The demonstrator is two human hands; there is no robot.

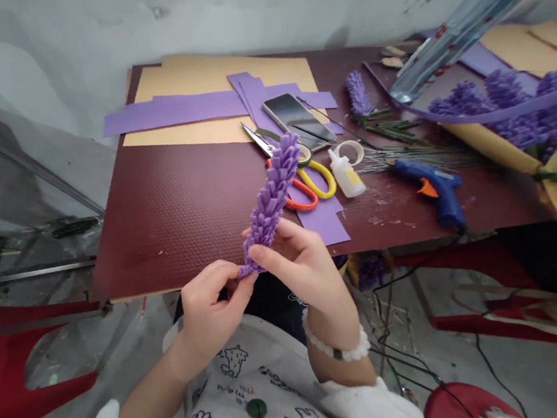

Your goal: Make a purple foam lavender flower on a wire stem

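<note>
Between my two hands is a purple paper flower spike [270, 200], made of many small folded loops, tilted up and to the right. My left hand [217, 298] pinches its lower end between thumb and fingertips. My right hand [300, 260] grips the spike a little higher, thumb on the near side and fingers behind it. Past the spike's upper part lie scissors [318, 179] with orange and yellow handles, partly hidden by it. A small white glue bottle [347, 173] stands to their right, beside a roll of tape [351, 152].
A phone [298, 119] and purple paper strips [177, 111] lie over tan sheets [217, 68]. Rightward are a blue glue gun [432, 188], thin wires [404, 160], a finished purple flower [358, 92], a wrapped bouquet [519, 114] and a tall clear bottle [468, 19]. Cables [401, 363] hang below.
</note>
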